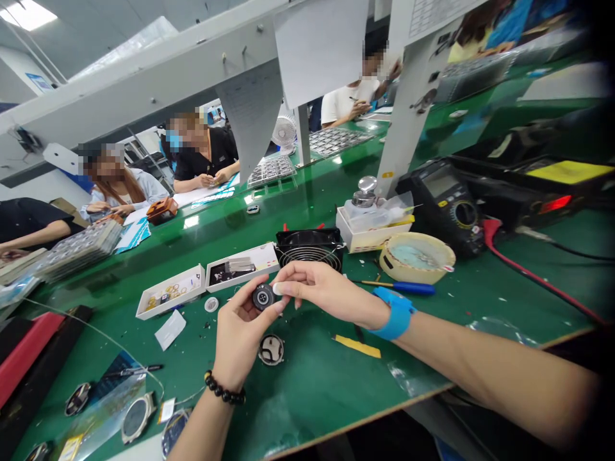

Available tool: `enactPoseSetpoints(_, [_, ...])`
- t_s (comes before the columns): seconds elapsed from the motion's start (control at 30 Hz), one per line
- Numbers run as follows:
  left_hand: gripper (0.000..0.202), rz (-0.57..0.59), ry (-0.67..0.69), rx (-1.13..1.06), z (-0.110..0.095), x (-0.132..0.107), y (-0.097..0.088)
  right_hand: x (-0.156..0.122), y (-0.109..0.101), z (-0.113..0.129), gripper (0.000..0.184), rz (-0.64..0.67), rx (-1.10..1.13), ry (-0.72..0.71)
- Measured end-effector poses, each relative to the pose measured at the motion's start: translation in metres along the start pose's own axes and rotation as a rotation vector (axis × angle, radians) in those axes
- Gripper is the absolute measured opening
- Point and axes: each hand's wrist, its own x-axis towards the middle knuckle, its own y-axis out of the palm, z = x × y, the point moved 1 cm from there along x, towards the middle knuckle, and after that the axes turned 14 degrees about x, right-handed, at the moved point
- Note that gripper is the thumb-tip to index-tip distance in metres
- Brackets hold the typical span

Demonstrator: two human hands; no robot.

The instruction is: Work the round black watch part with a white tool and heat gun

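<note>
My left hand (243, 333) grips a round black watch back cover (264, 296) by its edge, between thumb and fingers. A ring of small marks shows at the cover's centre. From the right, my right hand (314, 288) pinches at the cover's right edge, thumb on top; its fingertips are partly hidden. Below the hands a round watch case (271, 350) lies on the green bench mat (307, 397). A small white disc (211, 304) rests to the left of my left hand. Just behind my right hand stands a black fan (309, 246) with a wire guard.
White boxes of small parts (172, 292) sit behind the hands. At right are a blue-handled screwdriver (408, 288), a round cream dish (418, 256), a multimeter (441, 198) and yellow tweezers (358, 346). Several watch parts (138, 417) lie at lower left. Other people work across the bench.
</note>
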Motion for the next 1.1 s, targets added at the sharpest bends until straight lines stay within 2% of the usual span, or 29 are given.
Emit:
enactPoseSetpoints(0.07, [0.051, 0.004, 0.000, -0.007, 0.0005, 0.0002, 0.0000, 0.0004, 0.0002, 0.0010, 0.028, 0.027, 0.005, 0.011])
enactPoseSetpoints(0.2, [0.051, 0.002, -0.001, -0.008, 0.0024, -0.0001, -0.0003, 0.0011, -0.0004, 0.0010, 0.032, -0.029, -0.006, -0.014])
enactPoseSetpoints(0.37, [0.051, 0.001, -0.002, -0.008, 0.0034, -0.0008, -0.0003, 0.0009, -0.0010, -0.0013, 0.026, 0.025, -0.004, 0.009])
enactPoseSetpoints(0.5, [0.050, 0.010, -0.003, -0.019, 0.0035, -0.0002, 0.0004, 0.0009, -0.0005, -0.0022, 0.024, -0.034, -0.004, -0.024])
enactPoseSetpoints(0.63, [0.052, 0.000, -0.003, -0.013, 0.0030, 0.0003, 0.0004, 0.0009, 0.0002, -0.0032, 0.022, 0.009, 0.005, -0.014])
enactPoseSetpoints(0.8, [0.051, 0.004, -0.011, -0.015, 0.0022, -0.0002, 0.0011, 0.0014, -0.0010, -0.0043, 0.022, -0.022, 0.038, -0.018])
enactPoseSetpoints(0.93, [0.050, -0.001, -0.008, -0.001, 0.0021, -0.0007, 0.0009, 0.0014, -0.0017, -0.0043, 0.021, 0.016, 0.033, 0.007])
enactPoseSetpoints(1.1, [0.050, 0.010, 0.001, 0.005, 0.0032, -0.0007, 0.0009, 0.0020, -0.0030, -0.0064, 0.021, -0.036, 0.049, -0.023])
